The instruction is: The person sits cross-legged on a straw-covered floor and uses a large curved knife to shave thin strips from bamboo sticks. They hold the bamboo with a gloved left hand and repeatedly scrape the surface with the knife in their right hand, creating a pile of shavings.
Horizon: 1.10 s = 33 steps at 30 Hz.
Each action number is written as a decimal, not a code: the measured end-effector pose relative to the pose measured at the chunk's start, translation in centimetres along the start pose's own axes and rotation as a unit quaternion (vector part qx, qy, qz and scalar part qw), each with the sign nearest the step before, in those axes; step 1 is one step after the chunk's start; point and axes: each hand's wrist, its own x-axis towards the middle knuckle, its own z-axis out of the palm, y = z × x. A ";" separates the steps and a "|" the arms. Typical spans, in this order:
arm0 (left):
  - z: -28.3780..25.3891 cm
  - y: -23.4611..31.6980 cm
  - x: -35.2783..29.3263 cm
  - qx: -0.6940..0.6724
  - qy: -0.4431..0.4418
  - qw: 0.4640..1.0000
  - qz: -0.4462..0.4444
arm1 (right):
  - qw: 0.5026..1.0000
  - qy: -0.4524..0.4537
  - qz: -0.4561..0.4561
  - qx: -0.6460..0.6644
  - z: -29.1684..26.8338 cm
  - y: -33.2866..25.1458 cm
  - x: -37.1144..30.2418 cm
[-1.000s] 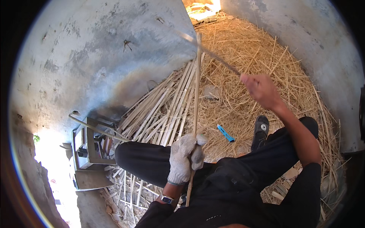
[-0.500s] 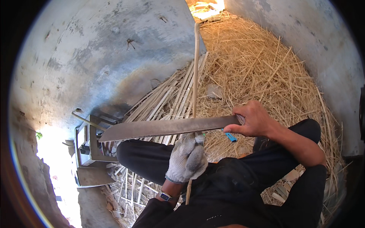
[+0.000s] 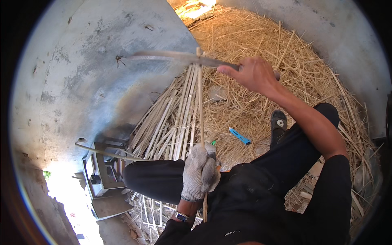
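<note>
In a white knit glove, my left hand [image 3: 199, 173] is closed around a long, thin bamboo strip [image 3: 201, 106]. The strip runs away from me, and its lower end passes beneath the glove toward my lap. My bare right hand [image 3: 255, 73] grips the handle of a machete [image 3: 173, 56], whose long blade points left, slightly smeared by motion. The blade crosses the strip close to its far end; whether it is biting into the bamboo I cannot tell.
Split bamboo strips [image 3: 169, 122] lie piled beyond my left knee. Straw-like shavings [image 3: 261, 45] cover the floor ahead and to the right. A blue box cutter [image 3: 239, 136] rests on them. A wooden frame [image 3: 110, 183] stands at left, near the grey wall [image 3: 81, 81].
My right hand has carried the machete away from me, from just beyond the glove to near the strip's far end. My left hand keeps its hold. The view has shifted slightly.
</note>
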 end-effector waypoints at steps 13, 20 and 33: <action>0.5 -3.1 -5.6 -0.328 0.010 0.935 -0.134 | 0.902 0.214 0.326 0.185 -4.1 13.7 9.4; -1.3 -3.0 -2.4 -0.652 -0.046 0.717 -0.243 | 0.896 0.124 0.168 0.392 -5.4 3.3 2.9; -4.7 -0.5 -1.6 -0.607 -0.041 0.764 -0.214 | 0.952 -0.066 -0.224 0.198 -1.1 -2.7 -7.2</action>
